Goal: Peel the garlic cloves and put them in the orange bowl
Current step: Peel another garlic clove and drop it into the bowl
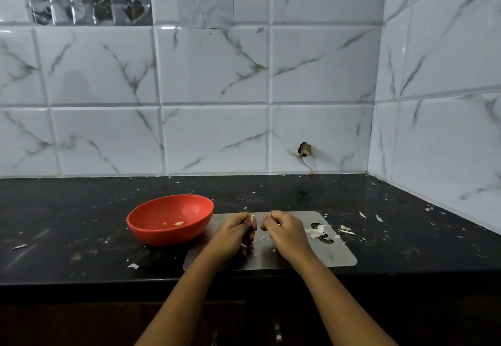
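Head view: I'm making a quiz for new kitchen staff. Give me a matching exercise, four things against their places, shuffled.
Things:
1 bowl
2 clove
3 peel pile
4 left hand and right hand

Places:
A above the middle of the board
B inside the bowl
C at the board's left edge
D on the board, by its cut-outs

Pairs: 1-C; 2-B; 3-D; 4-A

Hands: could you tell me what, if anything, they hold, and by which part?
The left hand pinches a small pale bit in its fingertips, the right hand another; clove or skin cannot be told.
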The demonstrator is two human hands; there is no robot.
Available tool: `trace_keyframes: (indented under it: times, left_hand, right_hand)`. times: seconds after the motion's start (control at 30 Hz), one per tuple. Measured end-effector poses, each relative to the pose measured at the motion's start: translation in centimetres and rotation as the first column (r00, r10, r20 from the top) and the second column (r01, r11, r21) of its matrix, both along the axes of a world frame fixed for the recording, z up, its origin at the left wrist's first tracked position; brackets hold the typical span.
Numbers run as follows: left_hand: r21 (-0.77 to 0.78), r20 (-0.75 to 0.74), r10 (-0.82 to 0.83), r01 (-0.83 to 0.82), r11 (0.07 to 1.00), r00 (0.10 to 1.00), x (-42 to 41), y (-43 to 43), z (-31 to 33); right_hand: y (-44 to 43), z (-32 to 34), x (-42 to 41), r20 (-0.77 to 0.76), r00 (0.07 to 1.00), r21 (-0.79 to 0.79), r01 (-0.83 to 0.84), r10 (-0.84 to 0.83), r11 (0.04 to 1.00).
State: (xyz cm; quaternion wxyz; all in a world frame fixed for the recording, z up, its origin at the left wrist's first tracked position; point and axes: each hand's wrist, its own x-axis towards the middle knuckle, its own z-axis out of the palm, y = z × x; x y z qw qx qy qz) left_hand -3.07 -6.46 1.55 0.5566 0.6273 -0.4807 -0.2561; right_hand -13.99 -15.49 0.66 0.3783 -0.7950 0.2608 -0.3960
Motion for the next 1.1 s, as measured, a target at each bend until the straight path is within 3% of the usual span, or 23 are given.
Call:
trace_keyframes:
  times: [0.2, 0.37, 0.53, 0.67, 0.97, 1.1]
  left_hand:
    - [-0.011, -0.028, -0.050, 0.049, 0.999, 0.998, 0.2, -0.2, -0.2]
    - [-0.007, 0.000, -0.059, 0.059, 0.998, 0.998, 0.2, -0.2, -0.1]
    - [-0.146, 0.155, 0.147, -0.125, 0.981, 0.977, 0.3, -0.3, -0.5]
    - [-0.281, 0.260, 0.231, -0.155, 0.947, 0.937, 0.0, 0.3, -0.4]
    - [-0.356, 0.355, 0.314, -0.184, 0.916, 0.881, -0.7, 0.8, -0.3]
    - [-0.356, 0.309, 0.329, -0.212, 0.910, 0.892, -0.6, 0.8, -0.1]
  right_hand:
    - [-0.2, -0.2, 0.0, 0.068, 0.995, -0.057, -0.067, 0.070, 0.996]
    - [-0.1, 0.2, -0.3, 0.103, 0.983, 0.050, -0.155, 0.149, 0.987]
    - [0.1, 0.4, -0.5, 0.136, 0.975, 0.180, -0.199, 0.176, 0.963]
    - [0.2, 0.7, -0.8, 0.139, 0.964, 0.259, -0.257, 0.227, 0.931]
    - [0.4, 1.3, -1.1, 0.151, 0.961, 0.313, -0.267, 0.230, 0.911]
    - [0.4, 1.3, -1.2, 0.132, 0.962, 0.315, -0.270, 0.239, 0.910]
